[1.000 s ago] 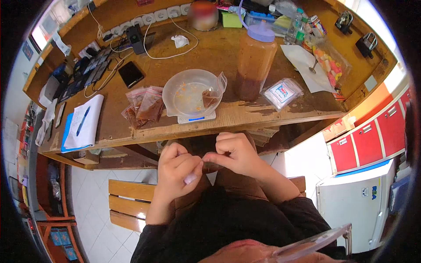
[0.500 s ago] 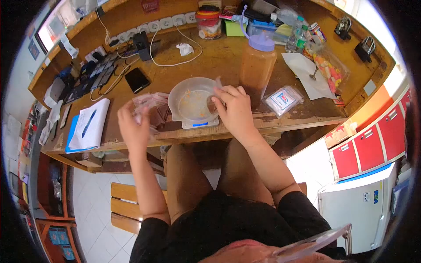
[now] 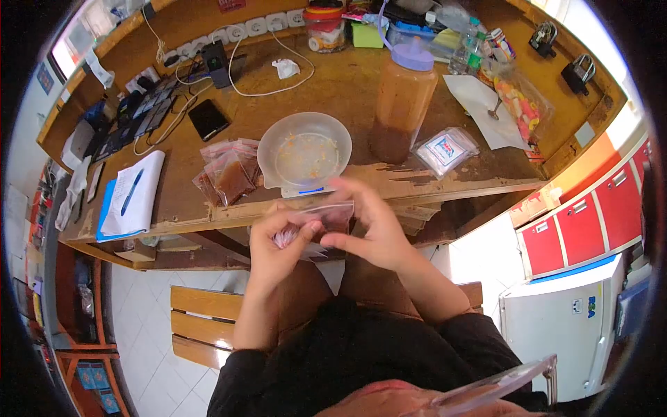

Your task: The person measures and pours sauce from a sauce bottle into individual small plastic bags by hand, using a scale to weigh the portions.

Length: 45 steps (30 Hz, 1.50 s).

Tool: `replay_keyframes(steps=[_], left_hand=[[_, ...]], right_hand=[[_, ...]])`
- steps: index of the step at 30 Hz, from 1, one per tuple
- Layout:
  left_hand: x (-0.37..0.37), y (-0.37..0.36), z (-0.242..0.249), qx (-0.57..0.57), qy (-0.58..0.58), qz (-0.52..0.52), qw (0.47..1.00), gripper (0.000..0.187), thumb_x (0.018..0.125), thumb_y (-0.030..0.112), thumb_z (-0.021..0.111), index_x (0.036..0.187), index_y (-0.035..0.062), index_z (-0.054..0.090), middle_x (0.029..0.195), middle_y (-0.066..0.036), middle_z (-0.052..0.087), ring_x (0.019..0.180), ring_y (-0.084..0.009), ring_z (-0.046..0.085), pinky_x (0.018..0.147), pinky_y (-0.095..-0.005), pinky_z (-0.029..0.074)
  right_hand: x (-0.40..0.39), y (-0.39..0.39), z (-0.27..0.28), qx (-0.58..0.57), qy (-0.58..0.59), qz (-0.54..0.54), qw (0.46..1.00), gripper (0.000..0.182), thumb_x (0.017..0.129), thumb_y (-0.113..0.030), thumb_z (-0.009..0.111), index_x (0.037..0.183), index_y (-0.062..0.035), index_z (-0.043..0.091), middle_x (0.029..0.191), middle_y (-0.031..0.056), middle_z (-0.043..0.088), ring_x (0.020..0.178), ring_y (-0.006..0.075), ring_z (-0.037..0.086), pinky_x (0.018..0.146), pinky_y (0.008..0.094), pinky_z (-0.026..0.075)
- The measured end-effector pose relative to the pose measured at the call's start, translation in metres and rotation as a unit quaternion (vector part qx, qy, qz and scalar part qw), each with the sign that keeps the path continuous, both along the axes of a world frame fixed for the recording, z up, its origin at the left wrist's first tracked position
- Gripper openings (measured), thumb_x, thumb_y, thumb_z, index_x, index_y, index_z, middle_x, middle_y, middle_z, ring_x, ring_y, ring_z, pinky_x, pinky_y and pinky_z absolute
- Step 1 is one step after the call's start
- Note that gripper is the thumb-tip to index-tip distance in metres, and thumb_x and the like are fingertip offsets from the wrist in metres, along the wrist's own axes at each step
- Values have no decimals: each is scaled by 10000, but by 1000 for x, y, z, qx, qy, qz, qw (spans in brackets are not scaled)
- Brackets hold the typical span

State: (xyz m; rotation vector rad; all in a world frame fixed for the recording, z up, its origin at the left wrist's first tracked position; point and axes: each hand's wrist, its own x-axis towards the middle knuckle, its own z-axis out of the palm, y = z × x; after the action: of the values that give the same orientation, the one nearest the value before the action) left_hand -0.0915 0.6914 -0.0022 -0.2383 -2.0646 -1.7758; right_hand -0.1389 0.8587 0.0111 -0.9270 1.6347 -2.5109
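we hold a small clear bag [image 3: 326, 217] between both hands, just below the desk edge [image 3: 417, 191]. our left hand [image 3: 278, 243] pinches its left side, our right hand [image 3: 372, 233] pinches its lower edge. just beyond our fingertips sits an empty bowl [image 3: 303, 151] on a scale [image 3: 306, 189]; filled bags [image 3: 226, 174] lie beyond the left fingers, a tall jar [image 3: 403, 97] beyond the right.

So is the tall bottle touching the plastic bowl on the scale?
Apart. The head view shows bare wood between the bottle and the bowl.
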Motion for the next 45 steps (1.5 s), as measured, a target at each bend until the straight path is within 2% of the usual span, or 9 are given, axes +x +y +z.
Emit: replay_keyframes(steps=[2,12,17,21,28,31,38,43,45], left_hand=[[6,1,-6,-9,-21,43,999,94,758,42,740,847,29,711,704,-15,553,681,-114,467,607,-241,354],[7,3,-3,-140,81,71,984,51,797,30,697,847,21,690,694,-7,533,707,-99,507,604,-242,380],[16,8,-2,52,-28,37,998,13,813,-4,649,823,3,646,725,-62,614,695,-153,539,598,-266,418],[17,6,-1,40,-23,19,999,15,814,-1,630,821,12,634,695,-75,625,671,-170,533,584,-274,420],[13,-1,3,-183,136,-10,974,56,718,9,654,756,16,614,669,-68,609,625,-213,491,573,-305,397],[16,6,6,-262,159,9,952,68,694,19,665,736,27,612,671,-73,603,616,-243,482,579,-325,398],[25,0,10,-338,166,27,926,114,633,35,680,723,43,611,662,-56,588,605,-253,483,559,-338,402],[28,-30,11,-229,177,97,952,45,691,23,621,725,35,594,647,-45,566,612,-179,485,554,-293,392],[22,-58,21,-71,102,144,982,82,782,81,604,740,14,582,699,-50,592,634,-129,487,564,-279,390]], right_hand=[[-3,8,-18,191,42,50,979,201,824,-42,691,1018,-3,656,915,82,661,893,155,617,790,297,487],[-2,6,-34,77,28,22,996,136,897,-46,596,990,31,657,924,87,636,834,124,597,715,251,484],[2,15,-22,107,-46,59,991,169,934,-78,551,987,41,657,845,84,640,748,106,599,673,241,489],[6,16,-19,166,-4,23,986,182,944,-89,534,973,40,660,769,79,641,680,109,597,651,248,499],[8,8,-19,117,64,34,991,135,879,-74,611,966,21,651,833,95,632,769,154,622,674,271,494],[9,11,-10,212,170,7,962,102,830,-57,644,904,13,633,843,119,615,781,215,625,678,304,493],[12,13,-7,336,214,-10,917,306,812,-145,685,627,-3,486,612,127,462,569,277,491,522,369,381],[6,13,-16,308,244,-66,917,466,824,-203,697,522,1,408,510,121,370,465,262,395,462,371,315],[5,18,-18,278,182,-74,940,505,836,-228,698,519,8,383,499,116,356,443,244,346,447,360,293]])
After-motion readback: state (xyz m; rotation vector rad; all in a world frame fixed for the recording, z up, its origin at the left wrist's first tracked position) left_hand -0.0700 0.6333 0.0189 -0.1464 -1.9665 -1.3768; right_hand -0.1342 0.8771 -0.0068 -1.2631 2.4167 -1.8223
